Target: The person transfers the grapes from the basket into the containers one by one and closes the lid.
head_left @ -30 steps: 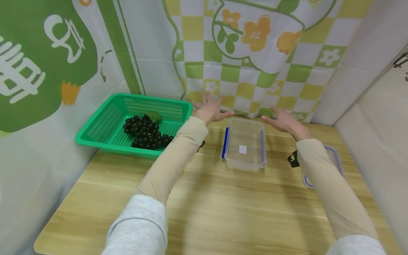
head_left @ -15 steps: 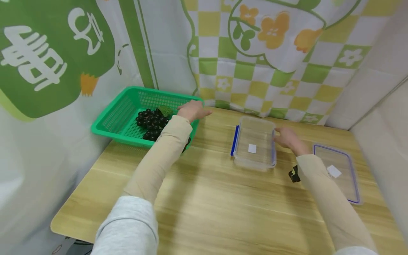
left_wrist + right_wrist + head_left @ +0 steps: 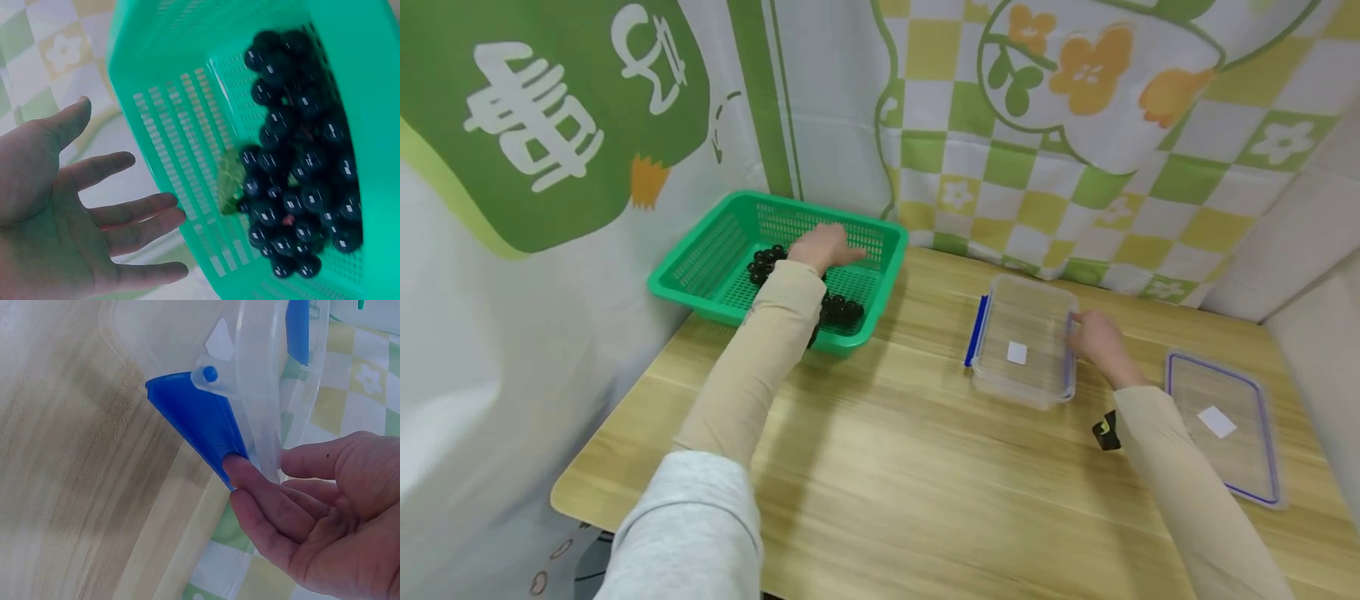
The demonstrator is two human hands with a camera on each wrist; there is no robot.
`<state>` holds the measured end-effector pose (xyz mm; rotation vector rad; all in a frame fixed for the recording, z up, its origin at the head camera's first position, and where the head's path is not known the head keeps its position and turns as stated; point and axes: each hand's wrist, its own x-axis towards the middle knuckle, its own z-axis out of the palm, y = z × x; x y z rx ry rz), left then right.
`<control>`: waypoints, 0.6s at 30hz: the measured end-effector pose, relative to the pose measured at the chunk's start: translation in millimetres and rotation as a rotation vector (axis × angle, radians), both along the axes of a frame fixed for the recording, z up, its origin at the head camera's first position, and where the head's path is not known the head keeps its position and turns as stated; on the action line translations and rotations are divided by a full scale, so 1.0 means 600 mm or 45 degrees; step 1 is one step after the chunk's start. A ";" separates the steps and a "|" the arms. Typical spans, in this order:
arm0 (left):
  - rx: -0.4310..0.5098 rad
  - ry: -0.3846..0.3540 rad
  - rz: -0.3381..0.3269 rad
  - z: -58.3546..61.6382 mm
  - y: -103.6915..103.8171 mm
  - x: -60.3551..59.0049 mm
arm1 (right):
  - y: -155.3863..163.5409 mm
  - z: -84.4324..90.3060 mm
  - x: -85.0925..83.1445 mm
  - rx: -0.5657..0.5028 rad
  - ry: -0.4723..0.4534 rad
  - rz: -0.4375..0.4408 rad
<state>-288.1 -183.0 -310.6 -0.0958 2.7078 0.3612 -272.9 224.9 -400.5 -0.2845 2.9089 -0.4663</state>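
Observation:
In the head view my left hand (image 3: 822,247) is over the green plastic basket (image 3: 688,298), above bunches of dark grapes (image 3: 842,310) that my arm partly covers. The left wrist view shows its fingers spread with nothing in them, beside the basket's wall; a green leaf (image 3: 230,178) lies by the grapes (image 3: 306,156). My right hand (image 3: 1097,340) is at the right side of a clear plastic food container (image 3: 1033,333). Seen from the right wrist, thumb and fingers of that hand (image 3: 325,519) pinch the container's edge at a blue latch flap (image 3: 194,419).
A clear lid (image 3: 1225,417) with a blue seal lies on the wooden table (image 3: 910,483), right of the container. Behind the table hangs a checked curtain (image 3: 955,158). The table's left edge is near the basket.
My left hand has moved left from near the curtain to over the basket. My right hand has come down to the container's right side and grips it. The head view has shifted left.

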 end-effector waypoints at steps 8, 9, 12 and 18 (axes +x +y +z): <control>-0.034 -0.022 0.057 -0.014 -0.055 -0.005 | 0.003 -0.013 0.006 -0.037 0.012 -0.014; -0.036 -0.015 0.068 -0.014 -0.062 -0.006 | 0.003 -0.013 0.006 -0.045 0.009 -0.024; -0.034 0.016 0.098 -0.015 -0.082 -0.006 | 0.001 -0.012 0.004 -0.049 -0.006 -0.051; -0.030 -0.016 0.164 -0.022 -0.109 -0.012 | -0.001 -0.011 0.006 -0.063 0.009 -0.059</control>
